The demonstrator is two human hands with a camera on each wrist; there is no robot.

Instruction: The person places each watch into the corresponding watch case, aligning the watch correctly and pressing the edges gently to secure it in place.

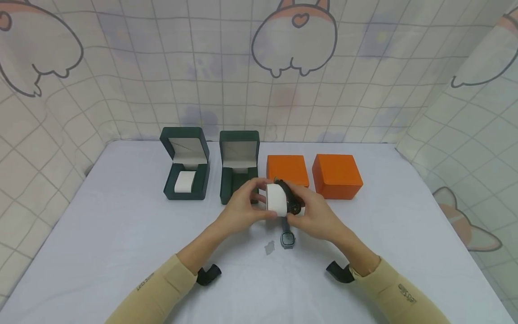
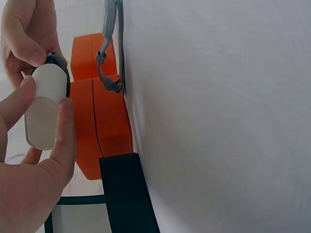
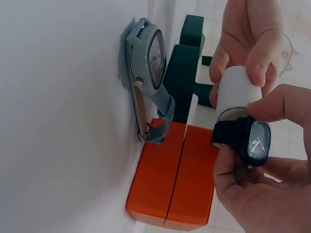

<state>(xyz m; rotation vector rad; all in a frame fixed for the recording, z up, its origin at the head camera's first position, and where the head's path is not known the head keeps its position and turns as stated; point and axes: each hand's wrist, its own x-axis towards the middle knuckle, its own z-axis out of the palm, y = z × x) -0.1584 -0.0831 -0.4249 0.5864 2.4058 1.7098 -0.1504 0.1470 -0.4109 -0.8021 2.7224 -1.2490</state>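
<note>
My left hand (image 1: 244,204) grips a white watch cushion (image 1: 276,200) between thumb and fingers, above the table. At the cushion's right end, my right hand (image 1: 317,217) pinches a black watch (image 3: 256,143). In the right wrist view the watch's dark strap curves around that end of the cushion, its dial facing outward. Below the hands a grey-blue watch (image 1: 288,239) with a matching strap lies on the table. The right wrist view shows its round case (image 3: 154,60) and buckled strap close up.
Two dark green watch boxes stand with lids raised at the back: the left box (image 1: 200,182) holds a white cushion (image 1: 185,182), the other box (image 1: 226,182) is partly behind my left hand. Right of them sit two orange boxes (image 1: 287,166). A small grey patch (image 1: 269,247) lies near the grey-blue watch.
</note>
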